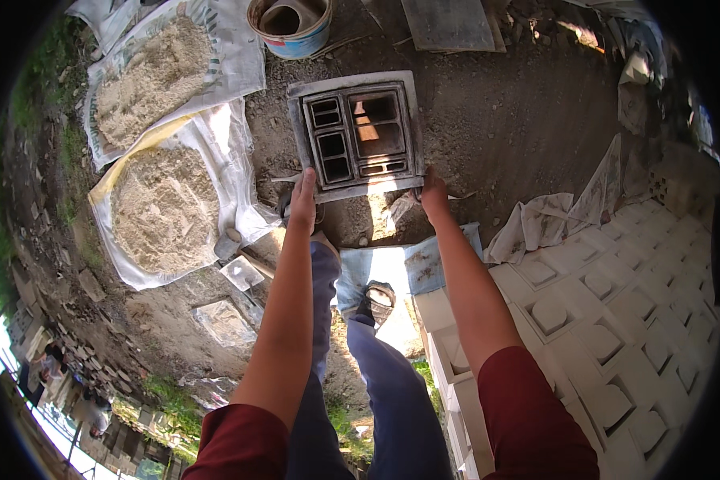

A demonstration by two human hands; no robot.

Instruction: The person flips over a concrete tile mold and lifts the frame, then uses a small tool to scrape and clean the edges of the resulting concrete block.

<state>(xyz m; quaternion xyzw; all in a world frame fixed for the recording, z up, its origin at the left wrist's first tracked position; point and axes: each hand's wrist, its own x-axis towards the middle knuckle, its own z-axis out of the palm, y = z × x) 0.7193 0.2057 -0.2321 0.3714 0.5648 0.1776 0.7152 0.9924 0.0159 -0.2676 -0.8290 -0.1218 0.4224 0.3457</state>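
Observation:
A square, dusty grey mould frame [413, 120] with several rectangular openings is in front of me, above the dirt ground. My left hand [302, 198] grips its near left corner, thumb along the side. At the near right corner my right hand [434, 196] is closed round the edge; its fingertips are mostly hidden. Both arms are stretched out in front of me. Sunlight falls in a stripe across the openings and the near edge. Whether the frame rests on the ground or hangs just above it, I cannot tell.
Two sheets on the left carry a near pile of pale powder [164, 212] and a far one [156, 76]. A trowel [242, 274] lies beside the near pile. Beyond the frame stand a bucket [296, 40] and a grey board [448, 24]. Rows of cream patterned blocks [600, 320] fill the right.

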